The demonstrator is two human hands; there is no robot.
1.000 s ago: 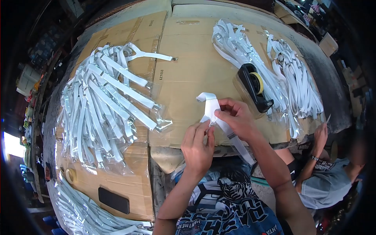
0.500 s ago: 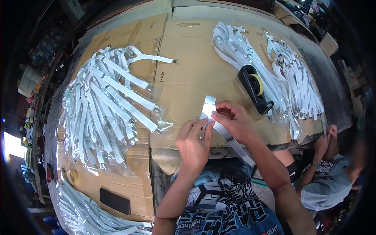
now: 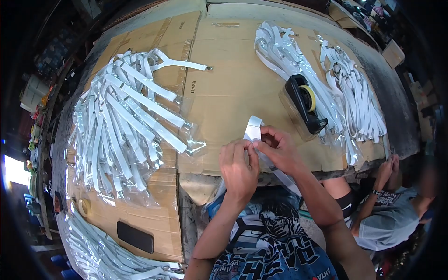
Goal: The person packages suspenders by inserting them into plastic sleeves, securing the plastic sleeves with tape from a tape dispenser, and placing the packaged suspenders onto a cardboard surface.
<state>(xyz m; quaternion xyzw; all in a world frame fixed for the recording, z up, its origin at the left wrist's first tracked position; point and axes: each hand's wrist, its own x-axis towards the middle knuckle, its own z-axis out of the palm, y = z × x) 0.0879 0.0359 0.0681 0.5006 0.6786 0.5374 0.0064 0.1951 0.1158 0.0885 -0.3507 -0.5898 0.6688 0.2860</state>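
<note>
Over the near edge of the cardboard, I pinch a white lanyard (image 3: 252,132) between both hands. My left hand (image 3: 239,168) has its thumb and fingertips closed on the strap's lower left side. My right hand (image 3: 279,149) grips it from the right, its fingertips almost touching the left ones. The strap's folded upper end stands out above my fingers, while its lower length hangs beneath my right forearm toward my lap. What lies directly under the fingertips is hidden. A black tape dispenser (image 3: 298,100) with a yellow-cored roll sits beyond my right hand.
Plastic-sleeved white lanyards (image 3: 116,121) are heaped on the left, with more bundles (image 3: 357,100) at right and another (image 3: 102,252) at the lower left. A phone (image 3: 135,237) and tape roll (image 3: 84,207) lie on the cardboard (image 3: 219,98). A seated person (image 3: 389,214) is at right.
Both hands have shifted slightly; the left has moved right and is closer to the right one. The lanyard's upper end now curls more to the right.
</note>
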